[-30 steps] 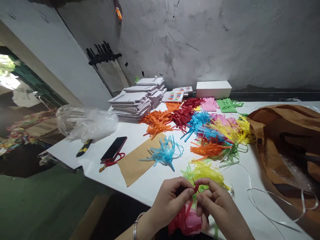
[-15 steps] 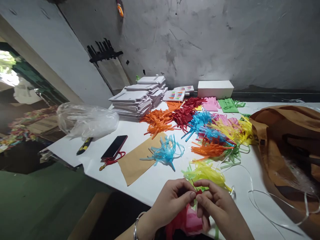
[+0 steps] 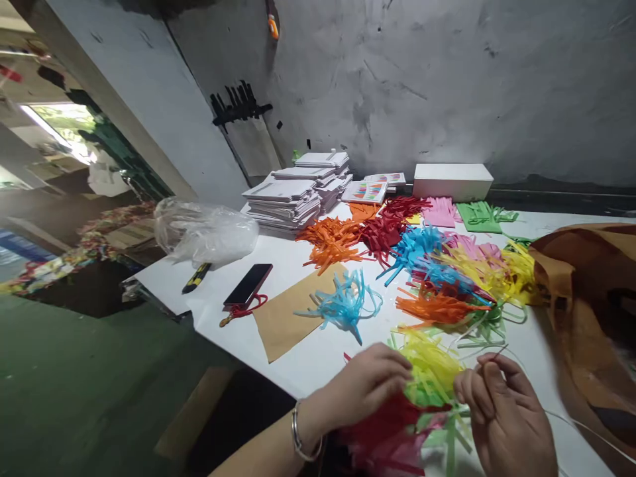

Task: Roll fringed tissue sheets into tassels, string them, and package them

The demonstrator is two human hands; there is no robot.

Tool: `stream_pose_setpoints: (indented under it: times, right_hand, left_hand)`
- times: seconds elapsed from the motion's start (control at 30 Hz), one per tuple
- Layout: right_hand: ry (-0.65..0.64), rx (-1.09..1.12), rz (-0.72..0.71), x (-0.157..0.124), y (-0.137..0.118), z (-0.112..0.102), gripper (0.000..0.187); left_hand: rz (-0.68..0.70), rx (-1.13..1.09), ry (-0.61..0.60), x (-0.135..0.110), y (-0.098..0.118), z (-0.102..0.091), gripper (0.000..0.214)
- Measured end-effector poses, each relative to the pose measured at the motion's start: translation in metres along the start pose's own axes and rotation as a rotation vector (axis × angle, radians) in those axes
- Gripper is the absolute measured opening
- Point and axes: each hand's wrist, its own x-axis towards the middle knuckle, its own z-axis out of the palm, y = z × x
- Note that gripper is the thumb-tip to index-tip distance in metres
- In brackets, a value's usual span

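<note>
My right hand point(image 3: 507, 411), at the lower right, is closed in a pinch on a thin needle point(image 3: 501, 352) whose tip sticks up past the fingertips. To its left, my left hand point(image 3: 370, 387), slightly blurred and wearing a bracelet, has its fingers stretched out over a red tissue tassel point(image 3: 385, 430). The red strips hang at the table's front edge, partly hidden by that hand. A yellow tassel point(image 3: 430, 364) lies just beyond the fingers, with green strips around it. White cord point(image 3: 571, 421) runs across the table beside my right hand.
Orange tassels point(image 3: 330, 240), blue tassels point(image 3: 420, 248) and a loose light-blue tassel point(image 3: 342, 305) lie farther back. Stacked white booklets point(image 3: 283, 202) and a white box point(image 3: 452, 180) stand by the wall. A phone point(image 3: 248, 285), a cutter point(image 3: 197, 278) and a brown bag point(image 3: 571, 311) flank them.
My hands were together over a small red piece and have moved apart. The right hand went right with the needle; the left opened over the red tassel, which now shows more. The view shifted left.
</note>
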Motion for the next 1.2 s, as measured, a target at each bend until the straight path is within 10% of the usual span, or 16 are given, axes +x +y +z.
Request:
stream_pose_setpoints:
  times: [0.27,0.47,0.67,1.2]
  right_hand:
    - [-0.15,-0.293,0.145,0.002,0.02,-0.027,0.038]
    - [-0.335,-0.594,0.054,-0.022,0.015,-0.002,0.037]
    - [-0.457,-0.563,0.07,-0.046,-0.001,0.022,0.037]
    - [-0.393,-0.611,0.039,-0.053,0.002,0.017,0.036]
  left_hand:
    - [-0.143,0.283,0.068,0.01,-0.076,-0.045,0.024]
    - [-0.176,0.1,0.215,-0.005,-0.028,-0.045,0.011]
    - [-0.328,-0.532,0.385,-0.017,0.023,-0.024,0.03]
    - [-0.308,-0.503,0.542,-0.017,0.041,-0.007,0.011]
